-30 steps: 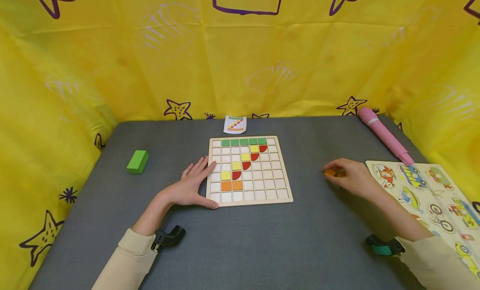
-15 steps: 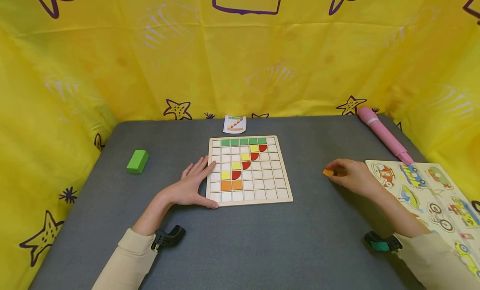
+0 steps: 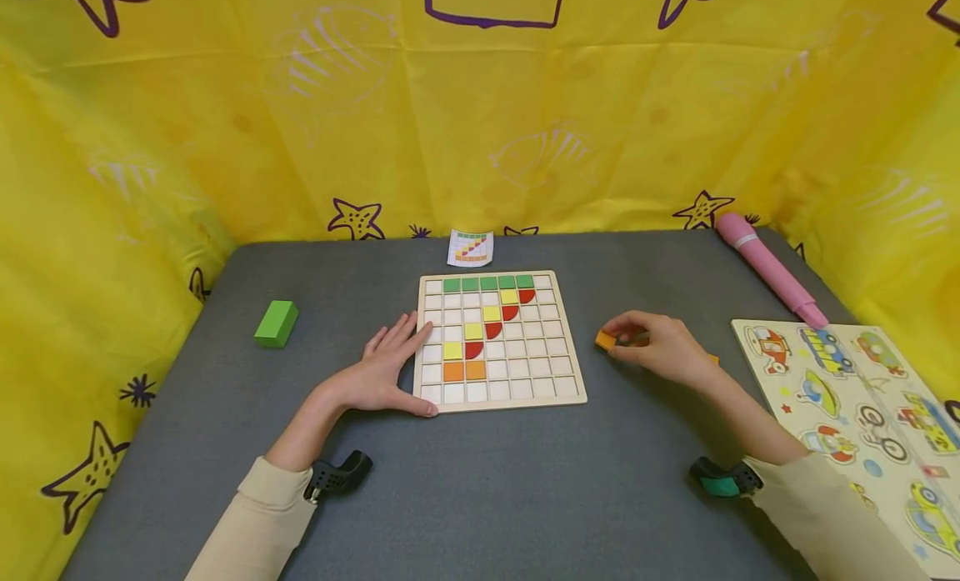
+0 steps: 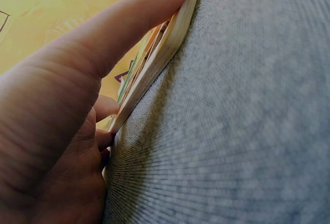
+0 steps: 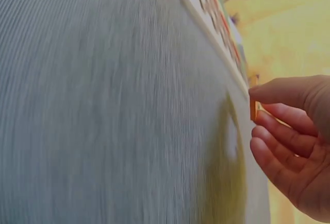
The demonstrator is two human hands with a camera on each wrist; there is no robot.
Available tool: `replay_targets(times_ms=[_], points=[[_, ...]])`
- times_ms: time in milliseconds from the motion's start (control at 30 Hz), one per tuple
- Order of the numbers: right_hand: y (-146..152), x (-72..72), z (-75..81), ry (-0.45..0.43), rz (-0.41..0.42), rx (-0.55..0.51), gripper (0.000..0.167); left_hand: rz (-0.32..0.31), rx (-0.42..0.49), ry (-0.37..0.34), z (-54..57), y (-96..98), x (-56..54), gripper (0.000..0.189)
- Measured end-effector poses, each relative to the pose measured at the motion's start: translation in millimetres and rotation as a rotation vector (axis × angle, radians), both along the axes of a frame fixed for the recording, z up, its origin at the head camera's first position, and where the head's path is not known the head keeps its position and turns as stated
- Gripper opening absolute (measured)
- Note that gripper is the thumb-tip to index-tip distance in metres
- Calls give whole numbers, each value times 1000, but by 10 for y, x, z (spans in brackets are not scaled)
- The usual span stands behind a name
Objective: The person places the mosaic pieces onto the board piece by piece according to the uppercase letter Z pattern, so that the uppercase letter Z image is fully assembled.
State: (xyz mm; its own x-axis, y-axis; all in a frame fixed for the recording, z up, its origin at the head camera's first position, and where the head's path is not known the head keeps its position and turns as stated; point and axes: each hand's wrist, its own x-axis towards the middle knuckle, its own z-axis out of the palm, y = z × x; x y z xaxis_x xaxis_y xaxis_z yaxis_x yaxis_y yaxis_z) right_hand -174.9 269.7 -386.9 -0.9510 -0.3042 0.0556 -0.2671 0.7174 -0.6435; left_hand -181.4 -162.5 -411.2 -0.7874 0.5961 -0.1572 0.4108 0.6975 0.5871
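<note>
A wooden grid board (image 3: 531, 348) lies in the middle of the table in the head view. It bears a row of green tiles (image 3: 488, 283), a diagonal of yellow tiles (image 3: 453, 350) with red quarter-round tiles (image 3: 474, 349), and two orange tiles (image 3: 476, 370). Fingers spread, my left hand (image 3: 382, 373) rests against the board's left edge, thumb at its near corner. To the right of the board, my right hand (image 3: 660, 345) pinches an orange square tile (image 3: 605, 340) between thumb and fingertips, also an orange tile (image 5: 253, 108) seen edge-on in the right wrist view.
A small pattern card (image 3: 470, 249) stands behind the board. At left lies a green block (image 3: 276, 323). A pink marker-shaped tube (image 3: 772, 268) and a vehicle picture puzzle (image 3: 817, 435) lie at right. Another orange piece (image 3: 713, 359) shows partly behind the right wrist.
My right hand has moved left toward the board, carrying the orange tile. Another orange piece has come into sight behind it. My left hand has stayed on the board's edge.
</note>
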Motion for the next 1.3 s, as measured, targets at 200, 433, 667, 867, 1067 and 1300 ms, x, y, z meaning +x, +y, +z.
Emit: replay_targets(times_ms=[200,433,667,867,1067,1300], points=[[-322,-31,16,-138,22,-131,30,4,-3,-3,-2,3,3,121],[-690,-39,16,-191,88,-204,27,4,2,2,6,4,8,121],[-1015,-34,-37,-117,207,-195,18,1,9,5,11,2,6,121],[-1197,-34,-82,-8,313,-132,17,6,1,-2,6,3,2,121],[-1277,-26,-99,63,374,-61,14,6,0,-10,7,3,0,121],[-1290,-13,-107,100,406,-51,12,9,1,-10,1,-1,-9,121]])
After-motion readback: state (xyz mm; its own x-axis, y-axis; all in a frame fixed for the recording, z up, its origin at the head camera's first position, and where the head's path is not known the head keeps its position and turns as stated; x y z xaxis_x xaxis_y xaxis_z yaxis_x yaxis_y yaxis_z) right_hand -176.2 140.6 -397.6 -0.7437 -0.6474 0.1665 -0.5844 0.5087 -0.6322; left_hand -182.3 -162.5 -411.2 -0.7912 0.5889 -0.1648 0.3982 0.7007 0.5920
